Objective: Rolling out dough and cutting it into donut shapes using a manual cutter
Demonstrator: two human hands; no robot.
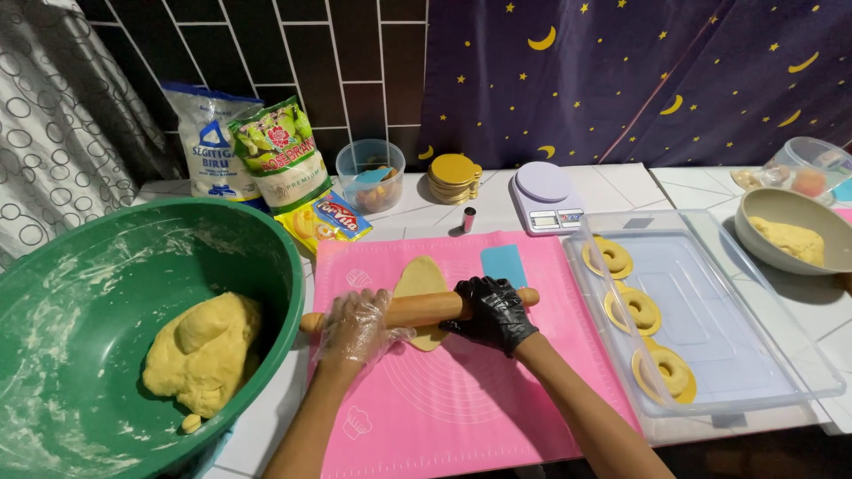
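A wooden rolling pin (pixel 424 309) lies across a flat oval of yellow dough (pixel 420 277) on a pink silicone mat (pixel 461 390). My left hand (pixel 358 326), in a clear plastic glove, presses on the pin's left part. My right hand (pixel 491 312), in a black glove, grips the pin's right part. The dough shows above and below the pin. A blue scraper (pixel 503 263) rests on the mat just behind my right hand.
A big green bowl (pixel 53 355) at left holds a lump of yellow dough (pixel 204 353). A clear tray (pixel 710 337) at right carries three dough rings on yellow discs. Behind stand flour bags (pixel 213 142), a kitchen scale (pixel 543 197), stacked gold discs (pixel 453 176) and a grey bowl (pixel 830 232).
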